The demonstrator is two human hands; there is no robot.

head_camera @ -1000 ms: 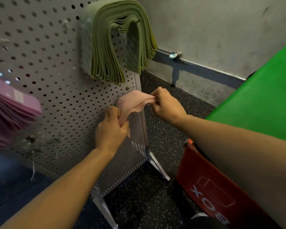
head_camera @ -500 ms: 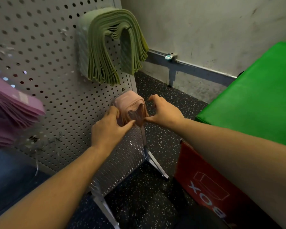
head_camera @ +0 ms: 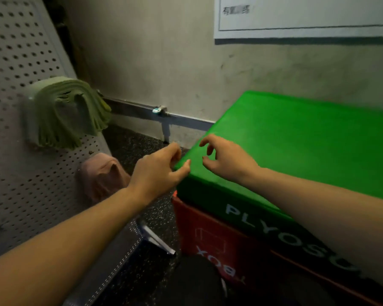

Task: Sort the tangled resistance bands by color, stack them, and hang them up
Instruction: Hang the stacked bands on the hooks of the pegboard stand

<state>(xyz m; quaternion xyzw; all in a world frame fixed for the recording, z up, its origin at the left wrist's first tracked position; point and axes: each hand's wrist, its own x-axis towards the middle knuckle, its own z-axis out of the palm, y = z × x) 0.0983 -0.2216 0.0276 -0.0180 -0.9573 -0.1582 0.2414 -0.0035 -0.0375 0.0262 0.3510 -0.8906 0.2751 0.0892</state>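
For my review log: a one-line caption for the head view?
Pink bands hung on pegboard below green bands; both hands empty.

Pegboard (head_camera: 20, 62) at 9 o'clock, carrying two band stacks: upper stack (head_camera: 69, 111) hangs above lower stack (head_camera: 102, 175). Foam box (head_camera: 296, 146) at 3 o'clock, atop a second box (head_camera: 208, 239). Both hands between pegboard and boxes: left hand (head_camera: 159, 171) beside the box corner, right hand (head_camera: 226, 160) over its top. Wall (head_camera: 164, 62) at 12 o'clock.
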